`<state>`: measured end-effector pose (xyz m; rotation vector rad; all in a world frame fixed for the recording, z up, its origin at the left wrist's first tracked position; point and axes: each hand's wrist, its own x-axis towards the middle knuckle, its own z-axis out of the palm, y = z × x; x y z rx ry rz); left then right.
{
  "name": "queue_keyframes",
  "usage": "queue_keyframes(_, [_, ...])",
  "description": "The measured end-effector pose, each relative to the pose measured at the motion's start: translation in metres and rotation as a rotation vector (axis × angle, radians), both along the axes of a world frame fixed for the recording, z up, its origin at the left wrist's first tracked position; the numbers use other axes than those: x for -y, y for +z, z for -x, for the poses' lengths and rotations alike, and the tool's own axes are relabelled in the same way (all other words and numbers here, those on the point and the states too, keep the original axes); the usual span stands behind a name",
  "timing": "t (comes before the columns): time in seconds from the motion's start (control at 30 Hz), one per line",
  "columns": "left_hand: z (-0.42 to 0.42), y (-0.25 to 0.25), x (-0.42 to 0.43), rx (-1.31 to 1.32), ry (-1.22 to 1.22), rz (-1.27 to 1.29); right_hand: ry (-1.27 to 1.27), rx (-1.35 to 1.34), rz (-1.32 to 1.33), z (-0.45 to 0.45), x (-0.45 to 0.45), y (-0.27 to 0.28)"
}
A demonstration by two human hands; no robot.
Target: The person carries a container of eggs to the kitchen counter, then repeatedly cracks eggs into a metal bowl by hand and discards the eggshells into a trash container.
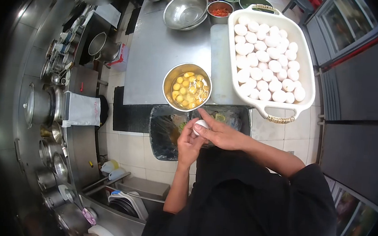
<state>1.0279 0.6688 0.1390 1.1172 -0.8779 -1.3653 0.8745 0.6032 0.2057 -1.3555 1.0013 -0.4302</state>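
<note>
A whole white egg (201,126) is held between my two hands, in front of the steel bowl's near rim. My left hand (188,145) cups the egg from the left with its fingers curled around it. From the other side, my right hand (224,136) has its thumb on the shell, and its index finger reaches toward the bowl. The steel bowl (169,80) stands at the table's near edge, holding several raw yolks (191,91) in clear egg white. Beneath my hands is a bin lined with black plastic (162,146), with scraps inside.
A white handled basket (310,65) full of eggs (269,57) rests at the right, overlapping a pale cutting board (221,71). Stacked steel bowls (185,11) and several ingredient containers (219,10) stand farther back on the steel table (147,61). A counter with pots (39,106) runs along the left.
</note>
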Motion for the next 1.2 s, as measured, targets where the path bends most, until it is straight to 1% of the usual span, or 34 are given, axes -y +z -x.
queue_keyframes(0.03, [-0.006,-0.003,0.001,-0.084,0.022,-0.011,0.034,-0.008,-0.009,0.008,0.008,0.021])
queue_keyframes(0.07, [-0.012,-0.007,0.002,-0.167,0.047,-0.023,0.071,-0.015,-0.020,0.014,0.016,0.030])
queue_keyframes(0.13, [-0.024,-0.011,0.011,-0.094,0.243,-0.004,-0.240,-0.011,0.492,0.035,0.045,0.002])
queue_keyframes(0.2, [-0.051,-0.034,0.023,0.029,0.408,0.020,-0.470,-0.208,0.604,0.073,0.091,0.003])
queue_keyframes(0.23, [-0.065,-0.047,0.030,0.099,0.488,0.043,-0.531,-0.402,0.669,0.097,0.113,-0.004])
queue_keyframes(0.27, [-0.079,-0.060,0.037,0.167,0.566,0.064,-0.500,-0.570,0.778,0.131,0.136,-0.025])
queue_keyframes(0.3, [-0.090,-0.072,0.044,0.238,0.627,0.080,-0.507,-0.723,0.821,0.150,0.142,-0.029])
queue_keyframes(0.33, [-0.099,-0.082,0.053,0.369,0.693,0.103,-0.520,-0.878,0.868,0.161,0.149,-0.030])
queue_keyframes(0.4, [-0.111,-0.093,0.067,0.635,0.813,0.141,-0.487,-0.991,0.693,0.174,0.153,-0.035])
queue_keyframes(0.43, [-0.111,-0.084,0.070,0.702,0.814,0.105,-0.473,-1.049,0.601,0.176,0.153,-0.037])
queue_keyframes(0.53, [-0.119,-0.097,0.081,0.891,0.841,0.151,-0.476,-1.026,0.646,0.178,0.155,-0.047])
queue_keyframes(0.63, [-0.130,-0.130,0.090,1.186,0.809,0.211,-0.476,-0.997,0.569,0.178,0.158,-0.039])
queue_keyframes(0.67, [-0.132,-0.137,0.093,1.193,0.737,0.180,-0.479,-0.990,0.546,0.178,0.160,-0.034])
queue_keyframes(0.73, [-0.135,-0.139,0.092,1.210,0.601,0.110,-0.710,-0.561,0.219,0.183,0.168,-0.030])
queue_keyframes(0.77, [-0.138,-0.135,0.092,1.223,0.584,0.118,-0.804,-0.337,0.053,0.184,0.173,-0.029])
queue_keyframes(0.83, [-0.142,-0.126,0.090,0.969,0.601,0.062,-0.771,0.230,-0.070,0.184,0.177,-0.030])
queue_keyframes(0.87, [-0.143,-0.117,0.091,0.844,0.602,0.039,-0.743,0.517,-0.130,0.174,0.173,-0.016])
queue_keyframes(0.9, [-0.145,-0.107,0.090,0.546,0.573,0.005,-0.731,0.605,-0.106,0.160,0.169,-0.006])
queue_keyframes(0.97, [-0.144,-0.071,0.088,-0.047,0.483,-0.068,-0.663,0.587,0.073,0.129,0.171,-0.009])
queue_keyframes(1.0, [-0.141,-0.051,0.087,-0.095,0.410,-0.053,-0.631,0.575,0.164,0.116,0.175,-0.009])
queue_keyframes(1.07, [-0.132,-0.010,0.086,-0.191,0.260,-0.027,-0.283,0.408,0.191,0.087,0.178,0.003])
queue_keyframes(1.13, [-0.123,0.014,0.091,-0.181,0.151,0.012,-0.215,-0.077,0.361,0.026,0.154,0.036])
queue_keyframes(1.2, [-0.118,0.029,0.097,-0.154,0.042,0.020,0.034,-0.039,0.839,-0.005,0.152,0.025])
